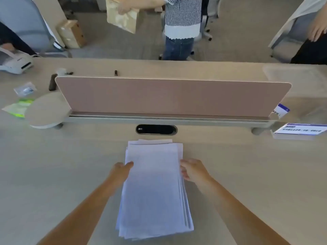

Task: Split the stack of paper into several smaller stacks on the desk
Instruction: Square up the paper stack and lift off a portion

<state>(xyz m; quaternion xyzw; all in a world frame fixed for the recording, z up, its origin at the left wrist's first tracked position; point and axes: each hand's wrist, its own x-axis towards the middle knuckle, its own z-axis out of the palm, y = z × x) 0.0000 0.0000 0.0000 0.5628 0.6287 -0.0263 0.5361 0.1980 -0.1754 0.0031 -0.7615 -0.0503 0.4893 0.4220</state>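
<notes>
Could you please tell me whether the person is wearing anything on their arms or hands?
Both forearms are bare, with no sleeves in view. The left hand and right hand show no gloves, watch, bracelet or rings.

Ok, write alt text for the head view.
A person's left hand and right hand grip the side edges of a loosely fanned stack of paper lying on a light desk, before a pink divider panel.

Place: an open-plan office.
Desk: pale desk (247, 165), pink divider screen (173, 96) across mid-frame, black cable port (156, 129) below it.
Seating: grey swivel chairs (23, 20) at upper left and upper right.
Device: white printer (16, 63), left edge.
</notes>
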